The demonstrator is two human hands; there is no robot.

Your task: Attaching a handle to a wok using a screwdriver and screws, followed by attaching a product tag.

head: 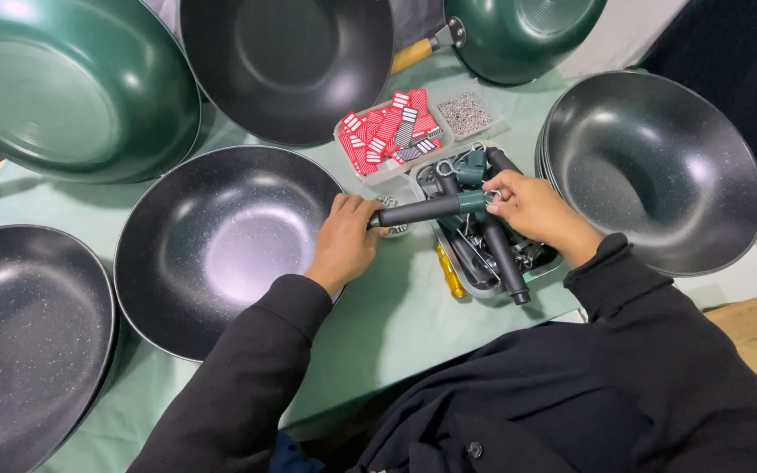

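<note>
Between the two hands is a long black pan handle [427,210] with a green end. It is held level, just above the tabletop [396,324]. The left hand [343,241] is wrapped around the black end of it. The right hand [527,206] pinches the green end with its fingertips, where a small metal ring shows. Both arms wear black sleeves.

Under the right hand sits a clear tray [492,254] full of more black handles with green ends and metal bits. A small yellow tool [450,271] lies on the tabletop just beside that tray. Close to the left hand's fingers is a small clear cup [393,190] with tiny metal parts in it. Behind the handle is a box of red and white tags [387,131], and next to it a little box of silver screws [464,114].

Just left of the left hand, touching it, is a big dark pan [212,245] with speckles and no handle. Another dark pan [24,342] lies further left. On the right is a stack of dark pans [659,166]. At the far side lie a green pan [63,83] turned over, a dark pan [286,61], and a green pan with a wooden handle [519,35]. A pale green cloth covers the tabletop
</note>
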